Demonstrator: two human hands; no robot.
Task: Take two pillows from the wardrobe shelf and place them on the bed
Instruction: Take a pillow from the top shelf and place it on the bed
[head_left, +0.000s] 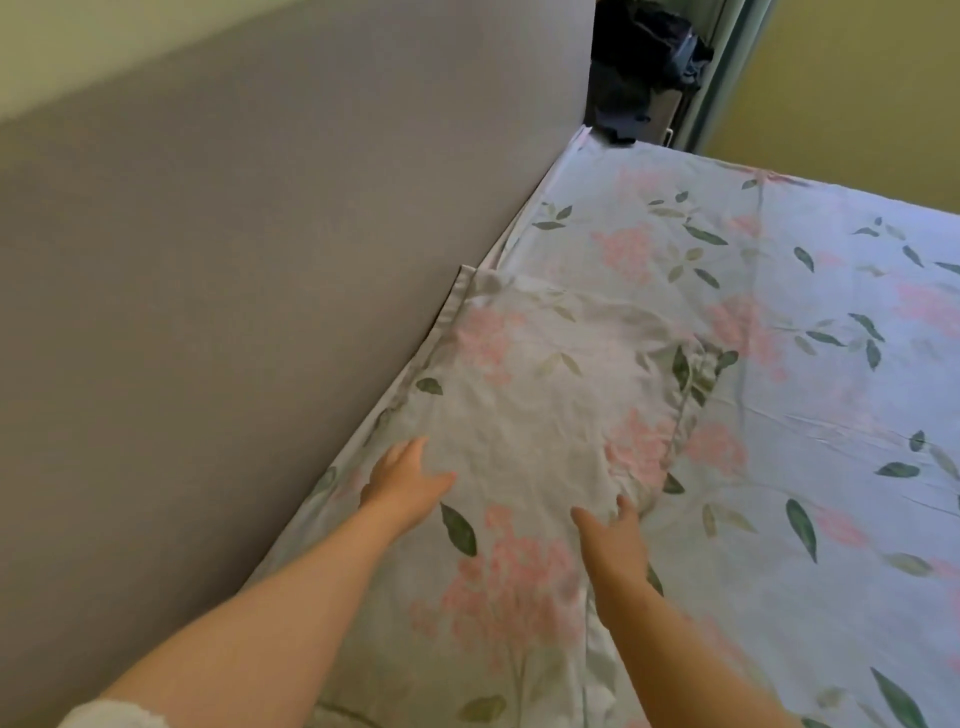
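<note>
The floral pillow (545, 374) lies on the bed (779, 364) at its left edge, tight against the grey headboard (260, 260). Both hands are on its near end and grip nothing. The left hand (402, 480) rests flat with straight fingers, and the right hand (615, 540) touches the rumpled right corner with loose fingers. A push to the left could ride the hem up the headboard or wedge it into the gap. The case looks slack, so smoothing it may drag it askew. I cannot tell whether a second pillow lies under the near fabric.
</note>
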